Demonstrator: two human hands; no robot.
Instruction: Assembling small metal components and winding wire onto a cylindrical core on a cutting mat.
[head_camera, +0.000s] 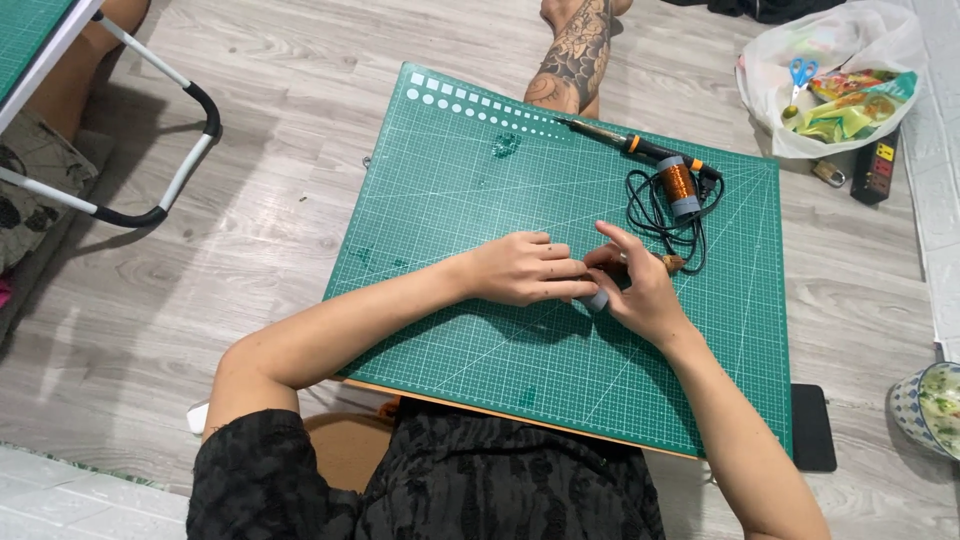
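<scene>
Both my hands meet over the middle of a green cutting mat (480, 190). My left hand (525, 268) and my right hand (635, 285) close together on a small spool (598, 299) with a grey end; most of it is hidden by my fingers. A brown end of something (676, 263) sticks out past my right hand. Beyond my hands lie a soldering iron (625, 141) with an orange and black handle, its coiled black cord (660, 215), and a spool of copper wire (681, 186).
The mat rests on a board over my lap, on a wooden floor. A white plastic bag (835, 75) with scissors and packets lies at the far right, next to a black power strip (877, 172). A black phone (812, 427) and a patterned bowl (928, 408) sit right. A folding table leg (190, 130) stands left. A tattooed leg (575, 55) lies beyond.
</scene>
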